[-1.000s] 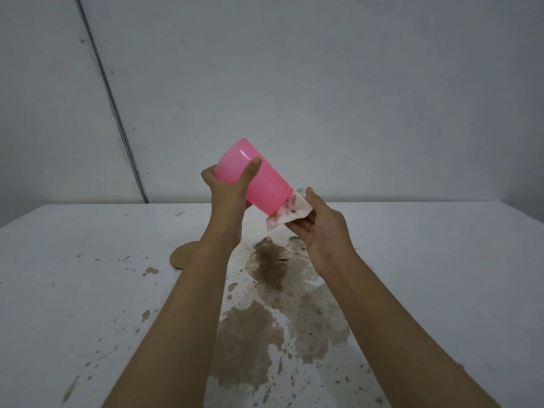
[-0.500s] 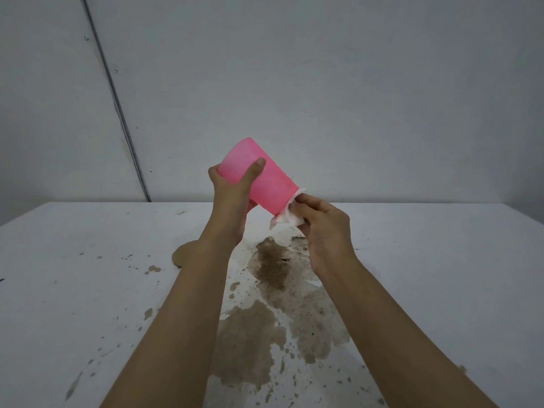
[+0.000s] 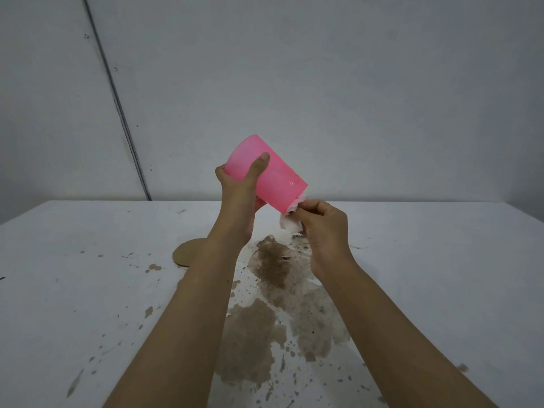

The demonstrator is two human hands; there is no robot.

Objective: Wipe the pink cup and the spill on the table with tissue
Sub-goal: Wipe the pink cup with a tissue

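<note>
The left grip [image 3: 240,191] is clamped round the pink cup [image 3: 276,184], held tilted above the counter [image 3: 88,304], mouth down-right. The right grip [image 3: 323,228] pinches the tissue [image 3: 290,222] against the cup's rim. The brown spill [image 3: 273,290] lies below, near centre

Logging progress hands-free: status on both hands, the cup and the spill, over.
Left hand grips tilted pink plastic cup. Right hand pinches white tissue at cup's lower end. Brown spill on white table, not yet wiped. Tan round disc beside spill.
</note>
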